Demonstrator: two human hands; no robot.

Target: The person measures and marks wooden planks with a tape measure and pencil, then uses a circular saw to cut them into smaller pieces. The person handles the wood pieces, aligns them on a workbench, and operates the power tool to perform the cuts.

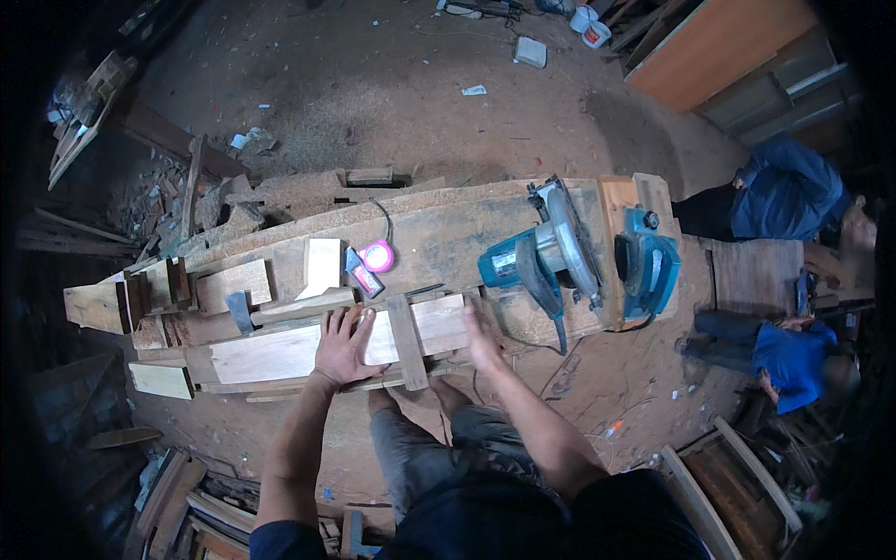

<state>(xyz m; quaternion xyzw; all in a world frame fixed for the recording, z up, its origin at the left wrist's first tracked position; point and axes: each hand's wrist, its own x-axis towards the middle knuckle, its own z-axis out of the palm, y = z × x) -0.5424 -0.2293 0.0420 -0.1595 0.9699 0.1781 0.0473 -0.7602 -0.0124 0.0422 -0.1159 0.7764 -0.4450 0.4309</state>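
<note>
A long pale board (pixel 280 357) lies across the near side of the workbench (pixel 429 219). My left hand (pixel 345 349) rests on it with the fingers spread. At the board's right end is my right hand (pixel 483 338), its fingers stretched out along the end edge. Between my hands, a short darker wood strip (pixel 407 343) crosses over the board and sticks out past its near edge. A thin dark pencil-like stick (pixel 427 288) lies just beyond the board. Another wood piece (pixel 308 306) sits along the board's far side, beyond my left hand.
A teal circular saw (pixel 513 257) and a teal power planer (pixel 651 266) stand on the bench's right. A pink round object (pixel 377 256), a small box (pixel 364 275), a grey metal blade (pixel 239 313) and wood offcuts lie left. Two people in blue (pixel 789 187) are at right.
</note>
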